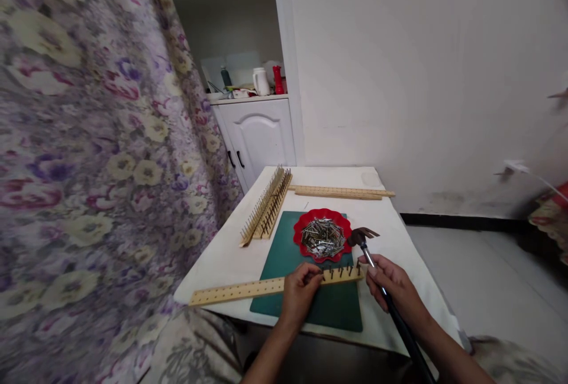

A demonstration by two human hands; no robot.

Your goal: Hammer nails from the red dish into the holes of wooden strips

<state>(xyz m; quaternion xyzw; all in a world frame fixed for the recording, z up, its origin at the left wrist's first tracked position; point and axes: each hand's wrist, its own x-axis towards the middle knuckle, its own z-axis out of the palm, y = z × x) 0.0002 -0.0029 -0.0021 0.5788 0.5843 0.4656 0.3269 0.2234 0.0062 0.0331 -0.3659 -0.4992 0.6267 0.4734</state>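
Observation:
My right hand (pixel 397 289) is wrapped round the shaft of a claw hammer (pixel 364 241), its head raised close to the red dish. A pale wooden strip (pixel 239 292) with rows of small holes lies across the green mat (pixel 339 310). Several dark nails (pixel 340 270) stand up from the strip's right end. My left hand (pixel 300 289) rests over the strip, thumb and forefinger pinched at a nail (pixel 323 273) beside the standing ones. Behind the strip, a red scalloped dish (pixel 299 236) holds a heap of loose nails (pixel 323 237).
Two nail-studded strips (pixel 268 206) lie along the left of the white table (pixel 377 218). More bare strips (pixel 341 193) lie at the back. A floral curtain (pixel 110 165) hangs at left; a white cabinet (pixel 261 129) and wall stand behind.

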